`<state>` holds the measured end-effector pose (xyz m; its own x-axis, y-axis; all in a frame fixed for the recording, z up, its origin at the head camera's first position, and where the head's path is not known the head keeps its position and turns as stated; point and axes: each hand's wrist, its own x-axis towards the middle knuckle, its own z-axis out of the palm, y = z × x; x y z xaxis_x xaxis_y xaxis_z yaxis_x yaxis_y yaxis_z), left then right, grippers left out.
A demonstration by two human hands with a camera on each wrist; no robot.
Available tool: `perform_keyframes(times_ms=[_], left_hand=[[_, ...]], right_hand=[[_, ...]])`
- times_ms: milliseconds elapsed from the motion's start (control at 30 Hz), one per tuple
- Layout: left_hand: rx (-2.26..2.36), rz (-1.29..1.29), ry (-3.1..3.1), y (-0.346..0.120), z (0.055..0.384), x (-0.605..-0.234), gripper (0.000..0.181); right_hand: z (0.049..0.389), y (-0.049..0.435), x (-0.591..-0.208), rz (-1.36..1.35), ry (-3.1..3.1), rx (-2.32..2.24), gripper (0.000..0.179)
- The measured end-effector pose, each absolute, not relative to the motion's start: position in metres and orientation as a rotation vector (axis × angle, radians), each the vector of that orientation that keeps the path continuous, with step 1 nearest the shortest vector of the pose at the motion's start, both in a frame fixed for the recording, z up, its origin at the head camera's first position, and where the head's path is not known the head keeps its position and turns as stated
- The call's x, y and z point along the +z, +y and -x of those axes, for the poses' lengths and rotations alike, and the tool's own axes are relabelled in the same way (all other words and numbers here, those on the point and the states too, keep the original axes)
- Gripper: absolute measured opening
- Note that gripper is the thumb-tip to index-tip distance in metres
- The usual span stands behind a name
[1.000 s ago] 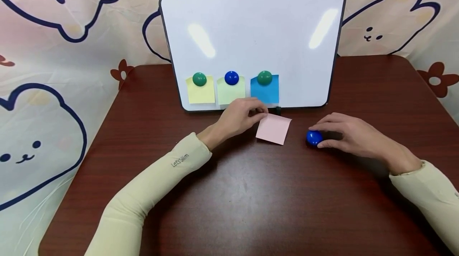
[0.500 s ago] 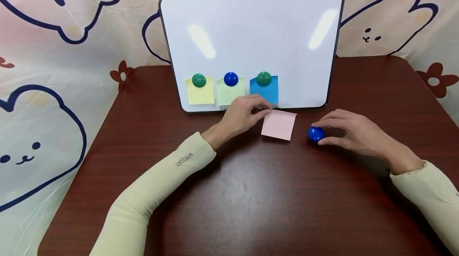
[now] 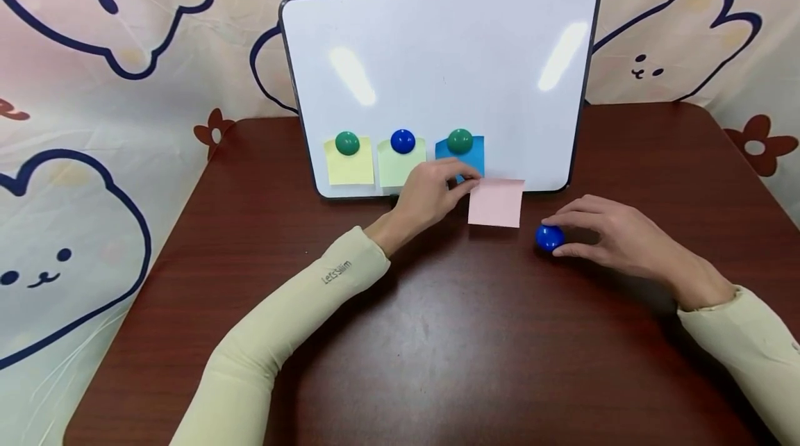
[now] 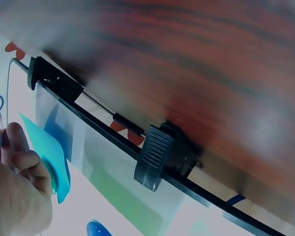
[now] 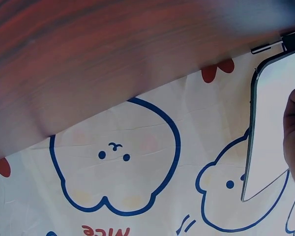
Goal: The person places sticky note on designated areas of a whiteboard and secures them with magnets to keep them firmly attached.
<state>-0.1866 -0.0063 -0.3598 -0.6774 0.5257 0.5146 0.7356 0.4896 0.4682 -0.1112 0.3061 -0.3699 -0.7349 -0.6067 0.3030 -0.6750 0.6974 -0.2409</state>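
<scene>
My left hand [image 3: 430,189] pinches a pink sticky note [image 3: 496,204] by its upper left corner, in front of the whiteboard's [image 3: 450,64] lower edge. To the right, my right hand [image 3: 615,236] holds a round blue magnet [image 3: 549,238] between thumb and fingers, apart from the board. Along the board's bottom hang a yellow note [image 3: 351,169] under a green magnet [image 3: 347,143], a pale green note [image 3: 400,171] under a blue magnet [image 3: 403,141], and a blue note [image 3: 478,154] under another green magnet [image 3: 460,141]. My left hand covers part of the blue note.
The whiteboard leans upright at the back of a dark brown table [image 3: 425,356]. Black stand clips [image 4: 155,156] grip its lower frame in the left wrist view. Behind stands a cloth backdrop [image 3: 75,112] printed with cartoon animals and flowers.
My left hand has moved right and up with the pink note, which now hangs straighter and overlaps the board's lower edge. The right hand with the blue magnet has barely moved.
</scene>
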Motion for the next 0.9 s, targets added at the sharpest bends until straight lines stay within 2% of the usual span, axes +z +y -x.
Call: perform_keyframes(times_ms=[900], left_hand=[[-0.984,0.911,-2.466,0.019,0.199,-0.355,0.019]], right_hand=[[0.110,0.307,-0.370,-1.042,-2.688,0.495,0.059]])
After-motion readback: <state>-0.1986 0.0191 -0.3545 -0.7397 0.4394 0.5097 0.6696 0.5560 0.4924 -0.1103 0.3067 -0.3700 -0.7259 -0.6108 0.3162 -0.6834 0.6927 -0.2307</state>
